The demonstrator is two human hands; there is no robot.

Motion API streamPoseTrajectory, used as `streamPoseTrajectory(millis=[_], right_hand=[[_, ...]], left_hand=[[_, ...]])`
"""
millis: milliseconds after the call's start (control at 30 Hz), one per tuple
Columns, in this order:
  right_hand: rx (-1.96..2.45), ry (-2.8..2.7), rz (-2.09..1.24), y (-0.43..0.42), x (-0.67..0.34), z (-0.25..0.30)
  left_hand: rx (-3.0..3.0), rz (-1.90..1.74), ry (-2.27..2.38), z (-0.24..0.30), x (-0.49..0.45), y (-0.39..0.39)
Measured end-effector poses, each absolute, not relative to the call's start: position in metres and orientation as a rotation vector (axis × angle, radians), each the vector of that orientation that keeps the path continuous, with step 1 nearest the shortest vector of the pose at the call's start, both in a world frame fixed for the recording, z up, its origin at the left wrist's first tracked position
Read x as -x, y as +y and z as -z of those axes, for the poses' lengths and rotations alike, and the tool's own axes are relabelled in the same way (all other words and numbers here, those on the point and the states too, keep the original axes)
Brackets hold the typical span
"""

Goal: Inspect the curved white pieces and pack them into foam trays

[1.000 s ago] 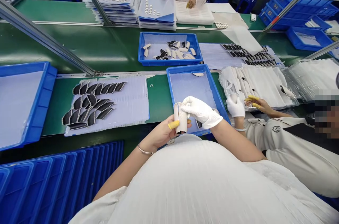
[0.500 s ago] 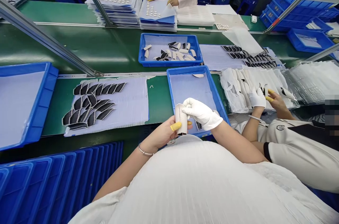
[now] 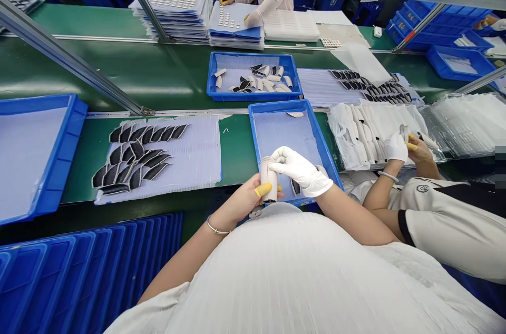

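A curved off-white piece [image 3: 269, 178], like a bent shell with a seam or ridged edge, stands roughly upright in front of my body. My left hand [image 3: 253, 192] is closed around its lower part, with a yellow cover on the thumb. Gloved in white, my right hand [image 3: 298, 168] pinches the piece's upper right edge with thumb and forefinger. Both hands are over the near end of a blue tray [image 3: 255, 123]. Inside that tray, a pale piece [image 3: 295, 114] lies at the far end, and a dark-lined piece [image 3: 295, 186] shows partly beside my right wrist.
On the left, a ribbed white sheet [image 3: 197, 160] carries several black curved pieces [image 3: 134, 165]. Another blue tray [image 3: 211, 86] behind holds mixed pieces. A co-worker's gloved hand [image 3: 395, 148] works at the right beside packed white pieces [image 3: 363, 134]. A metal post [image 3: 90, 60] slants at left.
My hands barely move; the right fingers shift slightly along the piece's upper edge. The co-worker's hands at right move a little rightward, and the person opposite moves one hand across the sheet.
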State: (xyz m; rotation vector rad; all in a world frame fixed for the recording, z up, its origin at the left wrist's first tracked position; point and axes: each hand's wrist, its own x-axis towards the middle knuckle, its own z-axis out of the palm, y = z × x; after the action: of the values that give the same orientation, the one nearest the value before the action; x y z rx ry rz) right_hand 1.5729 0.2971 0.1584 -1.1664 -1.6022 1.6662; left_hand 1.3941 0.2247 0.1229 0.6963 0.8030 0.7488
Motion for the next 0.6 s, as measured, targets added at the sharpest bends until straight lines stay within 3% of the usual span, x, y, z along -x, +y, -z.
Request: streamPoseTrajectory(millis=[300,600], right_hand=[[1.229,-2.276,-1.189,0.3,-1.566,-0.176],[1.007,-1.371,-1.763,0.291,-1.561,-0.144]], left_hand=[[-0.742,-0.736,0.933,-0.125,-1.399,0.225],[-0.326,-0.792,0.502,-0.113,-1.396,0.215]])
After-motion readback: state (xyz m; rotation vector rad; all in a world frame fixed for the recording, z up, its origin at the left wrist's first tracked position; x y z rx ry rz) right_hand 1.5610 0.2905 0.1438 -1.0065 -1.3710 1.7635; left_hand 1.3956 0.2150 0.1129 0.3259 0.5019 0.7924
